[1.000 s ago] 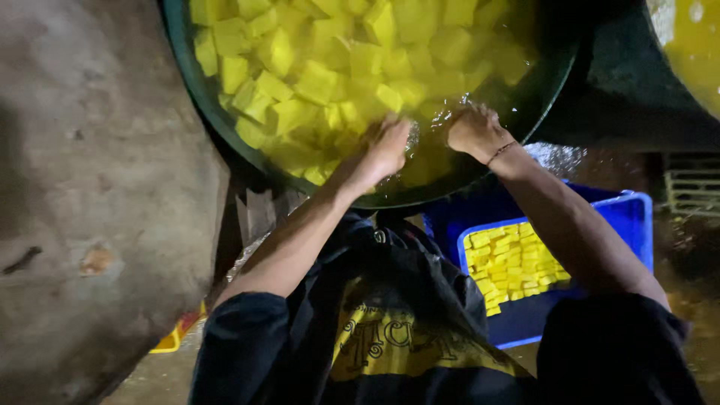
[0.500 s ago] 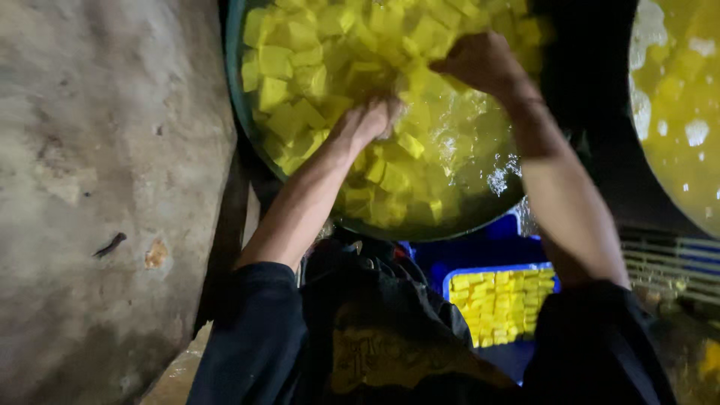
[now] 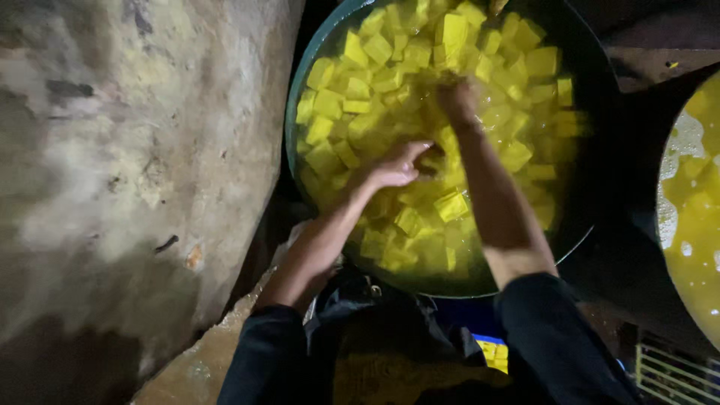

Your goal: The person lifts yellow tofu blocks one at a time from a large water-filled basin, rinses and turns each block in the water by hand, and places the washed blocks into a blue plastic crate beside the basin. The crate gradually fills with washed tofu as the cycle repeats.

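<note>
A big round green basin (image 3: 294, 90) holds yellow liquid with several yellow cubes (image 3: 375, 52) floating in it. My left hand (image 3: 395, 166) reaches into the basin's middle, fingers curled among the cubes at the surface. My right hand (image 3: 459, 97) is farther in, dipped into the liquid with cubes around it; its fingers are partly hidden. Whether either hand grips a cube is unclear. Dark sleeves cover both upper arms.
A rough grey stone wall (image 3: 127, 172) stands close on the left. A second basin (image 3: 694, 217) of yellow liquid sits at the right edge. A blue crate (image 3: 491, 349) with yellow cubes shows below, mostly hidden by my body. A white grid (image 3: 664, 375) lies bottom right.
The view has shifted so the basin sits lower and more central. Both hands have moved from the near rim deeper into the basin, the right one farthest.
</note>
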Available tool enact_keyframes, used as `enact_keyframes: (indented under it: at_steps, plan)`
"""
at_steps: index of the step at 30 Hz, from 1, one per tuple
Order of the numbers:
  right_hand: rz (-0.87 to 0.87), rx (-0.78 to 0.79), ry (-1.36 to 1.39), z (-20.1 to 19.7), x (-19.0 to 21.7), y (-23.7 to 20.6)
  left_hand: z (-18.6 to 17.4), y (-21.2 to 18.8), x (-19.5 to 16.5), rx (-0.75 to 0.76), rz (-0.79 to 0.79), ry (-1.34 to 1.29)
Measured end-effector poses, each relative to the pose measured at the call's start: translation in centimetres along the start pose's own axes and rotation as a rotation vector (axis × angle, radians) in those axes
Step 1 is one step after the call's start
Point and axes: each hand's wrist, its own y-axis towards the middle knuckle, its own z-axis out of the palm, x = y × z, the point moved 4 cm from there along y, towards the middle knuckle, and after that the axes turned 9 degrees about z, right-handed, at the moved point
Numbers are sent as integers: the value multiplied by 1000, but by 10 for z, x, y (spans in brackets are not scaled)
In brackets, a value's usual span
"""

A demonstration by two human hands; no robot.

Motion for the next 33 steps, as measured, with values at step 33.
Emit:
enact_keyframes:
  at_steps: [33]
  plan:
    - [-481,262,253,-39,35,-53,-17,30,-36,-842,576,-1717]
